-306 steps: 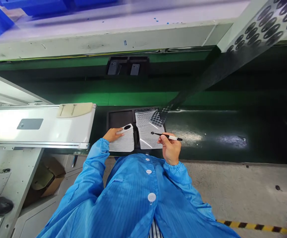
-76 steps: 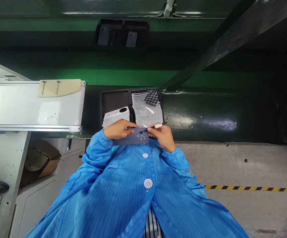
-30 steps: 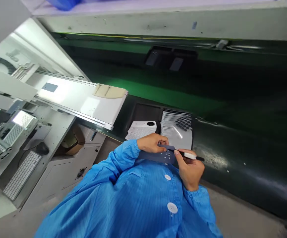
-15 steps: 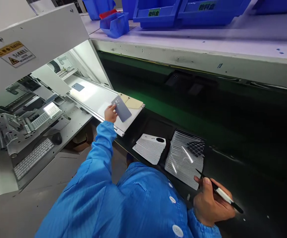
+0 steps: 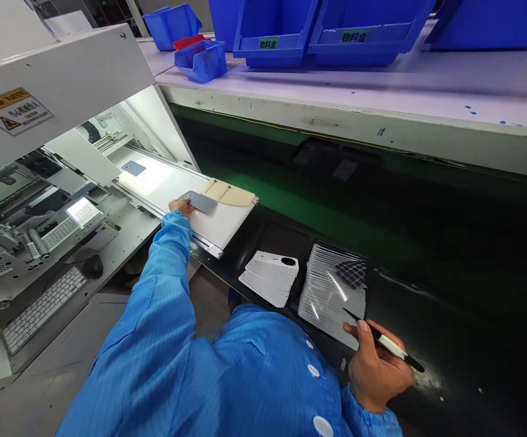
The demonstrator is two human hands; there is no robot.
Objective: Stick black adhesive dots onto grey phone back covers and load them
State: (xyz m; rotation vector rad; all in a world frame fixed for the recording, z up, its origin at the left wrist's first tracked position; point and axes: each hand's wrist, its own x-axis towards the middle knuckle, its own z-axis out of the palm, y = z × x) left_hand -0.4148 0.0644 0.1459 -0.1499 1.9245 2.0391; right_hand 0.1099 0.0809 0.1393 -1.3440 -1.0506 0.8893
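Observation:
My left hand [image 5: 180, 206] reaches out to the white conveyor [image 5: 172, 188] and its fingers rest on the edge of a grey-blue phone back cover [image 5: 198, 201], which lies flat on the belt beside a beige plate [image 5: 227, 193]. My right hand [image 5: 374, 371] stays low near my body, closed on a black and white pen-like tool [image 5: 386, 342] whose tip points at a stack of striped sheets [image 5: 333, 294]. A second stack with a white cover on top [image 5: 270, 278] sits to the left of that stack.
Another grey cover [image 5: 133, 168] lies farther along the white conveyor inside the machine. A green belt [image 5: 318, 209] runs behind, carrying a dark tray [image 5: 327, 162]. Blue bins [image 5: 290, 30] stand on the far shelf. A keyboard [image 5: 40, 309] and mouse [image 5: 93, 266] sit at the left.
My left hand has lowered the grey-blue cover from a tilted, lifted position until it lies flat on the white conveyor. My right hand with the pen has stayed near the striped stack.

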